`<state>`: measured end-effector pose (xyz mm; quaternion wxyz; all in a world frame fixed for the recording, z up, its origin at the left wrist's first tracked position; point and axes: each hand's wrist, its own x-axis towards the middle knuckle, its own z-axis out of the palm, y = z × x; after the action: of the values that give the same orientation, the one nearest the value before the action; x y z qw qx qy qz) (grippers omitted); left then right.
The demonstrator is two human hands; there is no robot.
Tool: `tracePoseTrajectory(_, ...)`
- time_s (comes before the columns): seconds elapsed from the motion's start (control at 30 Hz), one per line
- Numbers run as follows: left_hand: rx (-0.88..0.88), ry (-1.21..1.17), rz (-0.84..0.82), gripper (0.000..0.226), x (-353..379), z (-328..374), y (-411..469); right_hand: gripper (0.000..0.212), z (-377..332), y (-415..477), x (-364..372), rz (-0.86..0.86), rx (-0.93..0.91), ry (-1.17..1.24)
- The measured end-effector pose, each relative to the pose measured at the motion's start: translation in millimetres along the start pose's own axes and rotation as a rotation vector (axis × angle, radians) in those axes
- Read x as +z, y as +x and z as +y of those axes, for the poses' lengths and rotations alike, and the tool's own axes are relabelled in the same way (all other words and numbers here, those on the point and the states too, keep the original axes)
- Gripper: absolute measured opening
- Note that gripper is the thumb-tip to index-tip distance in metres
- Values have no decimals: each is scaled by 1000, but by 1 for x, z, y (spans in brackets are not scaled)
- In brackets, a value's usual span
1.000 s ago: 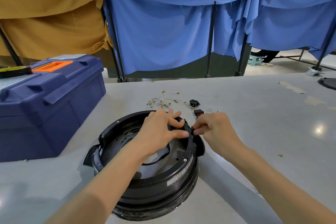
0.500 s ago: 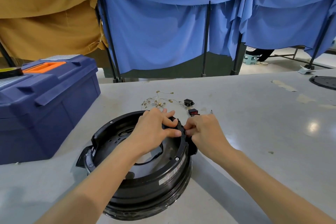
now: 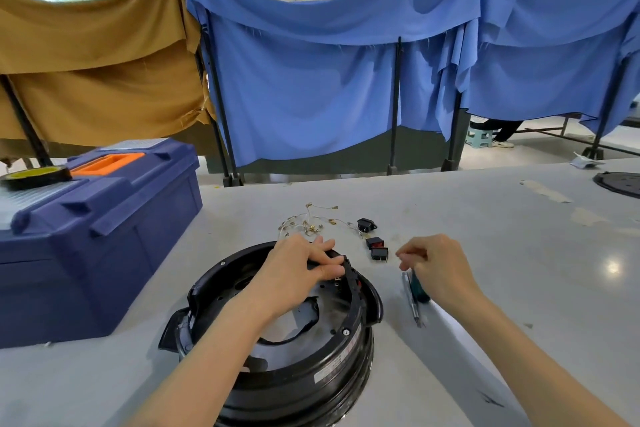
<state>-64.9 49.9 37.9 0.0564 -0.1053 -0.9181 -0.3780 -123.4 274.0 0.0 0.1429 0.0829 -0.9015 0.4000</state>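
A black round appliance base (image 3: 311,367) lies upside down on the grey table (image 3: 502,253), its open underside facing me. My left hand (image 3: 294,274) grips the far rim of the base, fingers over the edge and thumb pressed on a small black part there. To the right of the base, my right hand (image 3: 440,270) hovers with loosely curled fingers and nothing visible in them. It is just above a screwdriver (image 3: 414,305) with a green handle that lies on the table.
Two black rocker switches (image 3: 377,248), a black socket (image 3: 366,225) and thin wires with brass terminals (image 3: 308,224) lie beyond the base. A blue toolbox (image 3: 86,236) carrying a tape roll (image 3: 34,176) stands at left. A black disc (image 3: 620,184) sits far right. Cloth screens hang behind.
My right hand has let go of the base rim and moved right, over the screwdriver. My left hand stays on the rim. The camera has tilted upward.
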Motion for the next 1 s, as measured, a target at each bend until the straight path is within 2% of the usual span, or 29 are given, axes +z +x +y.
tracePoseTrajectory(0.1,-24,13,-12,20,-3,1,6,15,10,8,3,2,27,-57)
tracePoseTrajectory(0.17,-38,52,-44,28,-4,2,8,18,11,14,8,-30,9,-106)
tracePoseTrajectory(0.33,-58,72,-173,81,-4,0,1,30,6,31,28,-94,-2,-294)
tracePoseTrajectory(0.53,-53,45,-219,87,-7,1,1,30,3,39,45,-18,1,-461)
tracePoseTrajectory(0.77,-65,77,-239,100,-8,1,3,6,3,39,43,-18,21,-377)
tracePoseTrajectory(0.9,-55,91,-224,103,-7,-1,1,24,1,38,40,-66,52,-329)
tracePoseTrajectory(1.0,-44,96,-221,103,-5,-3,0,26,-2,38,36,-136,59,-351)
